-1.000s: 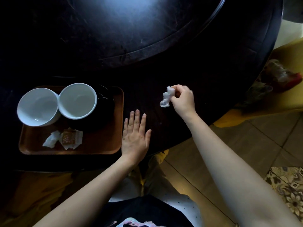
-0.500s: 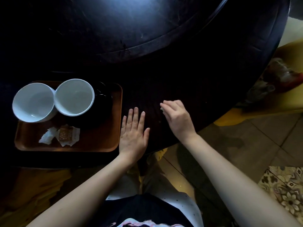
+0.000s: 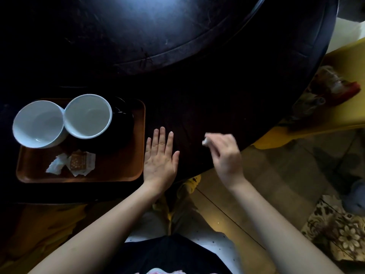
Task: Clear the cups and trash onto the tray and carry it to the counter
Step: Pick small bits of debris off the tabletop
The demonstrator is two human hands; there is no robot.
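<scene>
The right hand [image 3: 225,155] is pinching a small crumpled white paper scrap [image 3: 205,142] in a curled grip, right of the brown rectangular plastic tray [image 3: 139,145] on the dark tabletop [image 3: 217,95]. The left hand [image 3: 161,157], lying flat and empty, is sitting between them, touching the tray.

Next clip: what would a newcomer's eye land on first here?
Two white cups side by side on a brown tray at the left, with wrappers in front of them. The left hand lies flat on the dark table beside the tray; the right hand, blurred, pinches something white.
</scene>
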